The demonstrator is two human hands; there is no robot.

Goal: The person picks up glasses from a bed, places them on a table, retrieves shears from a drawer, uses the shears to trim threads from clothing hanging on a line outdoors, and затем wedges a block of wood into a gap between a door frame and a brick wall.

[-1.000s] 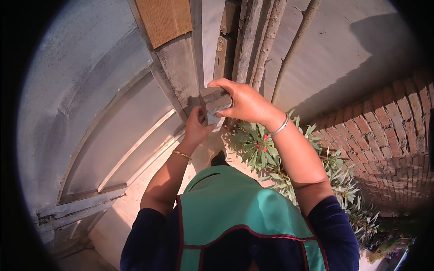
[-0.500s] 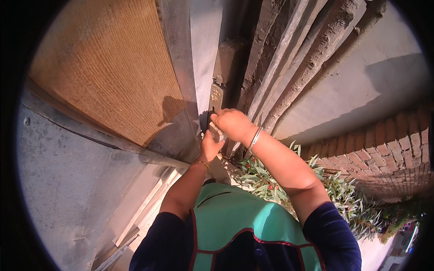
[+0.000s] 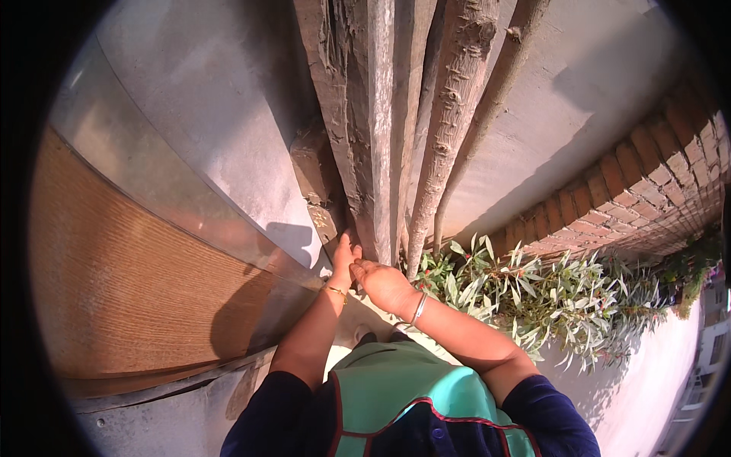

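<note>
In front of me, both hands meet low down at the foot of some leaning wooden poles. My left hand point(image 3: 344, 263) points upward with its fingers stretched out. My right hand point(image 3: 385, 286) is closed, its fingertips bent against the left palm; whatever they hold, if anything, is hidden. A silver bangle point(image 3: 419, 306) circles the right wrist and a thin gold bracelet point(image 3: 337, 293) the left. Just beyond the fingers stand a broad rough timber point(image 3: 339, 99), a pale pole point(image 3: 381, 145) and a knobbly bark-covered pole point(image 3: 449, 114). A brown block point(image 3: 312, 164) sits in the shaded corner behind.
To the left lies a wood-grained panel point(image 3: 145, 282) with a grey metal edge. Leafy plants point(image 3: 563, 293) grow close by my right forearm. Behind them runs a brick wall point(image 3: 609, 198), and a plain grey wall point(image 3: 563, 114) backs the poles.
My view has turned left, so the poles and panel sit differently. Both hands have come lower and closer together; a small light brown piece seen between them before is hidden now.
</note>
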